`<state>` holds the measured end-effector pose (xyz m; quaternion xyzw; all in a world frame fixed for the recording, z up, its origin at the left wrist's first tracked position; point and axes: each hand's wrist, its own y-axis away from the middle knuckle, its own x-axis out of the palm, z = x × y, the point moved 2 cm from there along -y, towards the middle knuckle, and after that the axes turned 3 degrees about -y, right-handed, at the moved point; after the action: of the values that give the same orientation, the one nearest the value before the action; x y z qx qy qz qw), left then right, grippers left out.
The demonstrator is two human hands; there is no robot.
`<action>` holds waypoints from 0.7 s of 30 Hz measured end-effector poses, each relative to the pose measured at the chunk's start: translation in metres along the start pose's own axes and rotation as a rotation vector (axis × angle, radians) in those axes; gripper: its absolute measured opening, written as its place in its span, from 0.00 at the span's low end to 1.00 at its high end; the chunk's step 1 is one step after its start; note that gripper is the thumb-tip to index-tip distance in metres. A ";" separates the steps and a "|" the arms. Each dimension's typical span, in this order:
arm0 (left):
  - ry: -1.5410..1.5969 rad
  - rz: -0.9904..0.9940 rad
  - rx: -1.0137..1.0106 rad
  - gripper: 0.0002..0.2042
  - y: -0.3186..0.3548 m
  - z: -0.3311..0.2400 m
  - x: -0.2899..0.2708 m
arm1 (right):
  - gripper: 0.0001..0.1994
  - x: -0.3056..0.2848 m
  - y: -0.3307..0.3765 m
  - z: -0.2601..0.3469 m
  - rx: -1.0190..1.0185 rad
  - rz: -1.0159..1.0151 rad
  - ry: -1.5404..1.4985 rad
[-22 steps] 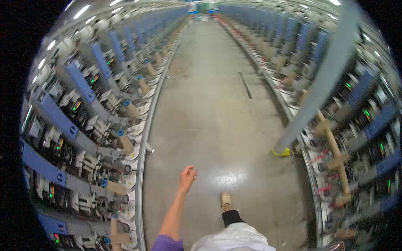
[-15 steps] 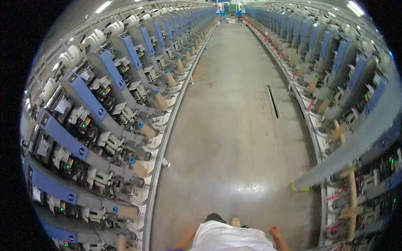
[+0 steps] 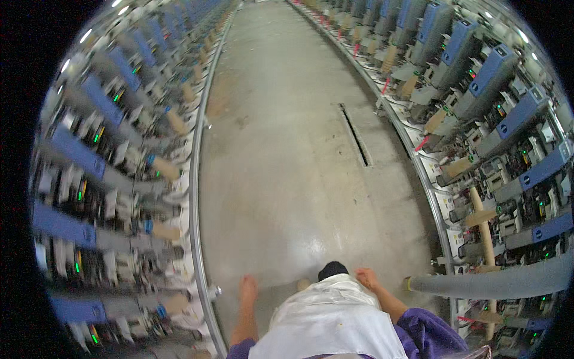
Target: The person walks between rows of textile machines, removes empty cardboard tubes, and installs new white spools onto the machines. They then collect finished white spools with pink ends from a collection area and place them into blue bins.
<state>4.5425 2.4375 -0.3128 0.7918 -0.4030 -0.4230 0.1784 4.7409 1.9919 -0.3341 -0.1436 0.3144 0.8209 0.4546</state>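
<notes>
My left hand hangs low beside my white apron, fingers loosely extended and holding nothing, over the bare concrete floor. My right hand is on the other side of the apron, also empty as far as I can see, though its fingers are small here and I cannot tell how far they curl. Nearest to it is a grey padded tube that reaches in from the right at about hand level, its end just beside my right hand but apart from it. I judge it light and stiff with a soft, grippy cover; its near end is where I would take hold.

To the right, a long winding machine runs up the aisle with blue housings and tan cardboard bobbin tubes sticking out toward me; those look light, rigid and easy to knock. A matching machine row lines the left, blurred. Metal rails edge both rows. Between them the aisle lies wide and open ahead, with a narrow floor slot right of centre.
</notes>
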 end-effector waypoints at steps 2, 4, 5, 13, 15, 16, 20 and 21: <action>0.505 -0.102 0.068 0.14 -0.103 -0.125 -0.013 | 0.11 -0.013 -0.011 -0.028 0.197 -0.052 -0.064; 0.353 0.043 0.425 0.15 -0.192 -0.242 -0.018 | 0.11 -0.033 -0.036 -0.062 0.607 0.044 -0.214; 0.371 0.061 0.623 0.14 -0.225 -0.285 -0.021 | 0.09 -0.036 -0.049 -0.071 0.658 -0.030 -0.359; -1.132 0.251 0.509 0.11 -0.287 -0.285 -0.028 | 0.14 -0.078 -0.348 0.096 0.389 -0.183 -0.622; -0.582 0.314 -0.030 0.12 -0.307 -0.244 -0.034 | 0.15 -0.091 -0.451 0.183 0.431 -0.071 -0.758; -0.332 0.260 -0.273 0.12 -0.324 -0.231 -0.039 | 0.14 -0.092 -0.505 0.225 0.402 -0.008 -0.673; -0.133 0.148 -0.506 0.13 -0.416 -0.261 -0.066 | 0.10 -0.094 -0.696 0.339 -0.068 0.050 0.043; -0.138 0.138 -0.515 0.13 -0.441 -0.289 -0.076 | 0.12 -0.097 -0.731 0.350 -0.109 0.057 0.024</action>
<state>4.9684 2.7502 -0.3801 0.6602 -0.3465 -0.5513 0.3744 5.4227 2.4395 -0.2989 -0.1693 0.2785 0.8476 0.4187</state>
